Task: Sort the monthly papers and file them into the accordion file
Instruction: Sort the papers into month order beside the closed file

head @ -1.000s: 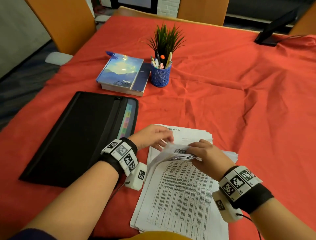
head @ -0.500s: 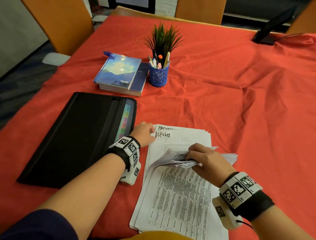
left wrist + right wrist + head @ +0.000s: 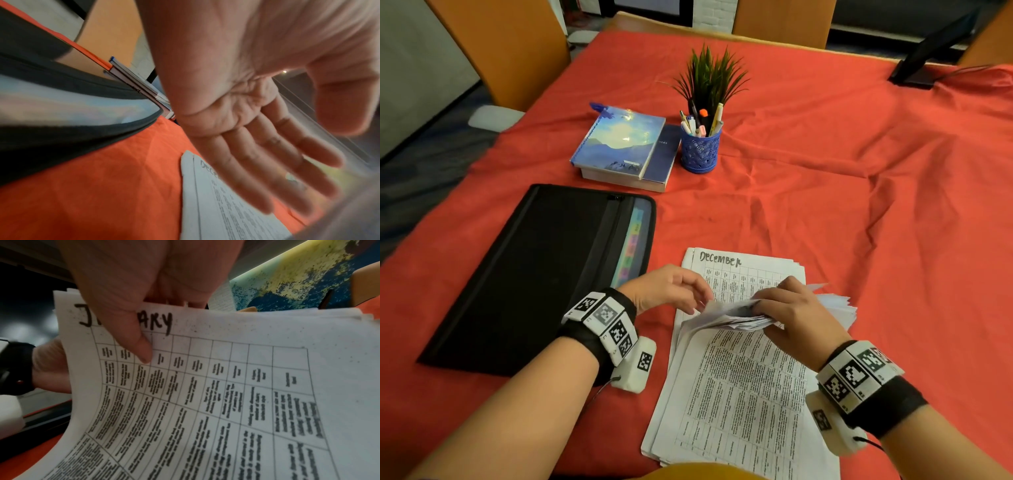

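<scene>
Red cloth (image 3: pixel 825 192) carries our papers (image 3: pixel 743 394), right hand (image 3: pixel 796 313) pinching their lifted tops, left hand (image 3: pixel 671 289) slack-fingered beside the accordion file (image 3: pixel 534 274), lifted headings hidden.

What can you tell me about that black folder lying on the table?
The black folder lies flat on the red tablecloth, left of the stack of papers. It looks like fabric, with seams running along its length. Its open right edge shows a row of coloured tabs. Neither hand touches it; the left hand hovers beside it.
</scene>
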